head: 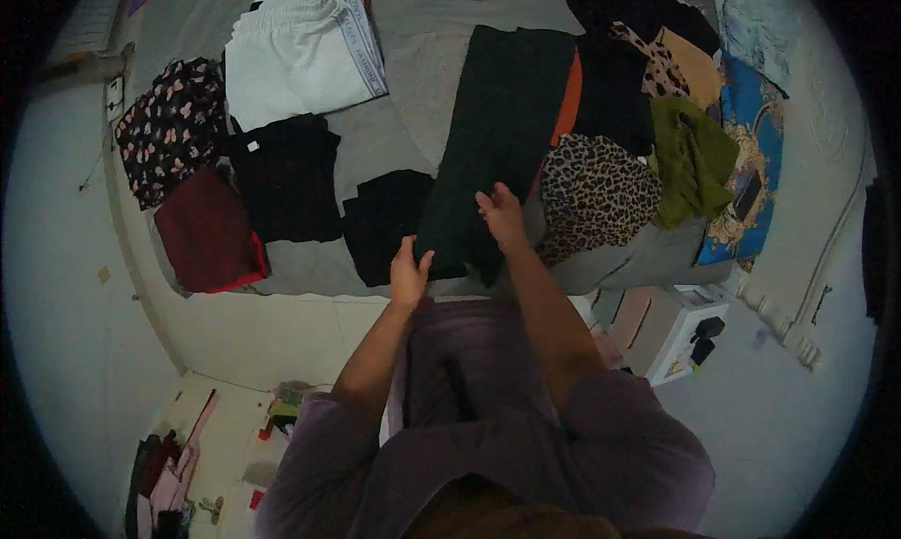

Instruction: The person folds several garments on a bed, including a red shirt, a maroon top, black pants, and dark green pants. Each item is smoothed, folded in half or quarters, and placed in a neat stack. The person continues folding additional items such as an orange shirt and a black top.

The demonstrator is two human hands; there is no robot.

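Observation:
A long dark green folded garment [503, 110] lies lengthwise before me on the grey-covered bed, narrowing at its near end. My left hand [408, 271] is at its near left edge, the thumb over the cloth and the fingers along the side. Over the near right part of the same garment is my right hand [503, 219], fingers bent and slightly apart; whether it pinches the cloth is unclear. Partly under the green garment's left side sits a black folded garment [383, 222]. An orange cloth [569, 99] shows along its right edge, and a leopard-print garment [598, 194] lies beside my right hand.
Left on the bed are white shorts [295, 67], a black folded garment [288, 180], a butterfly-print cloth [172, 131] and a maroon garment [208, 233]. To the right lie an olive garment [690, 159] and a blue patterned cloth [757, 187]. A white box-like unit [669, 335] stands below the bed's right edge.

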